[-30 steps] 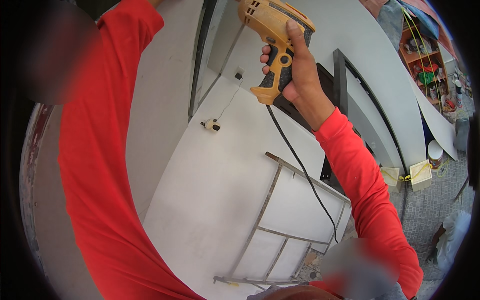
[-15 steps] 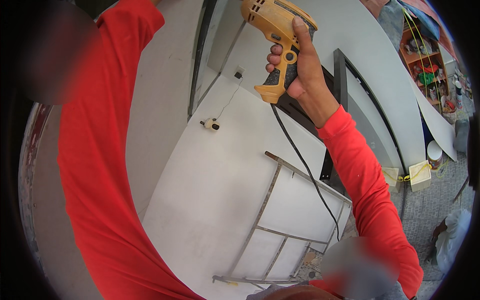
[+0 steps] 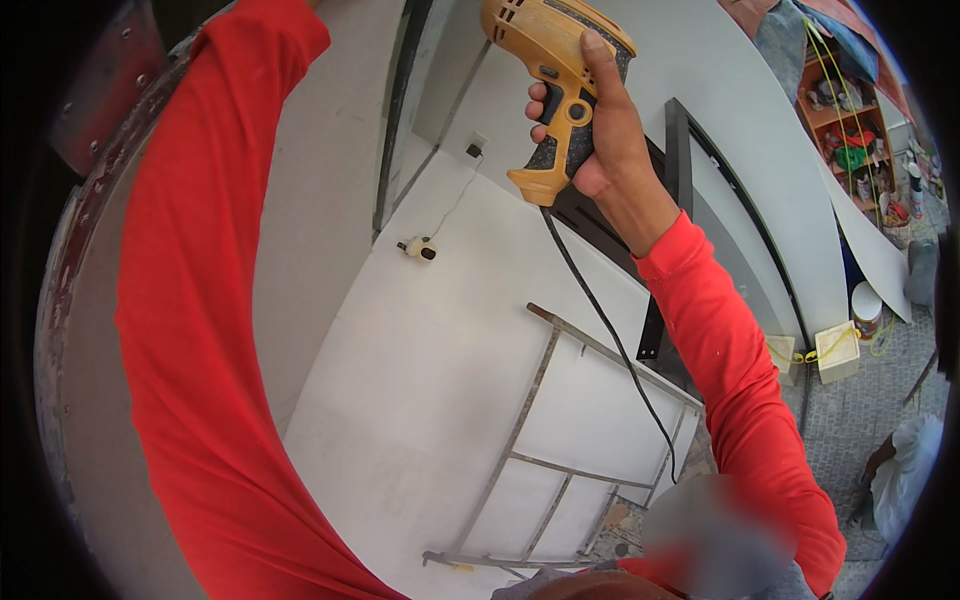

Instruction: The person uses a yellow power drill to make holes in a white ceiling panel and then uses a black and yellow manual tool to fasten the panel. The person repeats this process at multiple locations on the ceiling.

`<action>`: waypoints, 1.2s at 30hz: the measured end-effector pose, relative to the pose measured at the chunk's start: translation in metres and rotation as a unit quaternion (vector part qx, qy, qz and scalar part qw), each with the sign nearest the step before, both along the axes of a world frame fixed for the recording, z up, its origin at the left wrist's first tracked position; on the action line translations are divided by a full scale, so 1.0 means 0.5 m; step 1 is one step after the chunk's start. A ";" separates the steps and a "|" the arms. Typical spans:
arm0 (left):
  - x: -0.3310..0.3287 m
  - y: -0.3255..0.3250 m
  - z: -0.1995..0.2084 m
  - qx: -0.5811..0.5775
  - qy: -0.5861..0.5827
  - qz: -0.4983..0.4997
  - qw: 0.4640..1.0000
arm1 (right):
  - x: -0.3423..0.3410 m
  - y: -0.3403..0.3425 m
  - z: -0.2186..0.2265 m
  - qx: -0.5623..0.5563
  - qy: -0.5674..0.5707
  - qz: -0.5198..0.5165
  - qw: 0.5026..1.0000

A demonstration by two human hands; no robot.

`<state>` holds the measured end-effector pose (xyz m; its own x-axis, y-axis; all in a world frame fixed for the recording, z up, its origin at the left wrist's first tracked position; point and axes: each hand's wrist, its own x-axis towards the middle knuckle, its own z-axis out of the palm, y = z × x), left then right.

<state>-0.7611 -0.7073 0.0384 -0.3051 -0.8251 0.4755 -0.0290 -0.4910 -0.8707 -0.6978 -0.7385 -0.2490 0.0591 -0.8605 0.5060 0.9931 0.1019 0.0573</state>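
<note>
My right hand [image 3: 608, 125] grips a yellow-and-black corded power drill [image 3: 560, 85] by its handle, high in the upper middle. Its thumb lies along the back of the body and the fingertips show at the front, by the trigger. The drill's front end is cut off by the top edge. A black cord [image 3: 603, 318] hangs from the handle's base. My left arm, in a red sleeve [image 3: 195, 300], reaches up along the left side; the hand itself lies beyond the top edge, with only a sliver of skin showing past the cuff.
Below, a metal frame like a scaffold [image 3: 530, 430] stands near a white wall [image 3: 370, 400]. A small camera [image 3: 420, 249] and a plug [image 3: 475, 149] are on it. To the right are a dark frame [image 3: 685, 160], a shelf [image 3: 845, 120], a bucket [image 3: 866, 303], cream blocks [image 3: 838, 352] and another person [image 3: 905, 470].
The fingertips of my right hand have shifted slightly forward, so more of the drill's trigger shows. The drill and both arms stay nearly in place.
</note>
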 end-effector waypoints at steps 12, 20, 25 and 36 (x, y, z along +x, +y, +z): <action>-0.010 0.000 -0.007 -0.014 0.005 0.020 1.000 | 0.010 -0.017 -0.003 -0.003 -0.019 0.040 0.999; -0.011 0.001 -0.011 -0.021 0.018 0.018 0.999 | 0.012 -0.001 0.002 0.012 -0.006 0.004 1.000; -0.013 0.002 -0.013 -0.022 0.016 0.013 1.000 | 0.015 0.006 0.007 0.016 0.000 -0.017 1.000; -0.012 0.002 -0.013 -0.026 0.019 0.017 0.999 | 0.019 -0.004 0.002 0.004 -0.018 0.021 1.000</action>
